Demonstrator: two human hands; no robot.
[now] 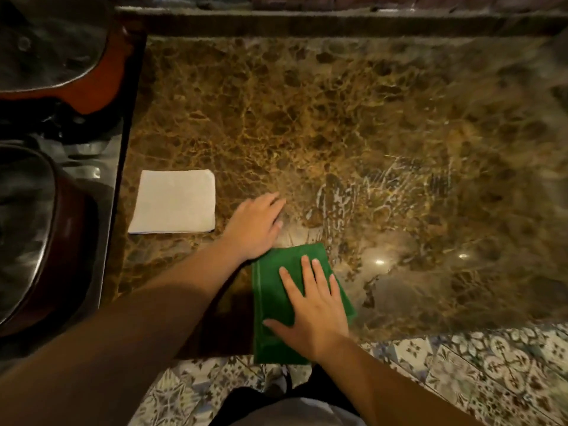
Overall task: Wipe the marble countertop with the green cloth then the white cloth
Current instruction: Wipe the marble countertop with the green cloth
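Most of the view is taken up by the desk (353, 124), a slab of brown marble veined in gold, polished enough to throw back two small points of lamplight near its front edge. Wet streaks show on the stone to the right of centre, just beyond the cloths, which suggests that the damp pass is under way and that much of the slab awaits it. A raised lip of the same stone runs along the back. To the left the marble ends at a stove area where dark pans (46, 41) with reddish rims sit, blurred and hard to make out. Below the front edge lies a floor (491, 364) of patterned tiles, and the light is dim and warm throughout.

Next in size, the green cloth (273, 302) lies folded into a long rectangle at the near edge of the marble, one end reaching to or just over the edge. The right hand (310, 312) rests flat on it, fingers spread wide and palm down, pressing rather than gripping; that hold suits sliding the cloth across the stone. The left hand (255, 226) lies open on bare marble just beside the cloth's far corner, holding nothing, probably to brace the body.

Smallest, the white cloth (175, 201) sits folded square near the left edge, apart from both hands and seemingly kept dry for the second wipe.
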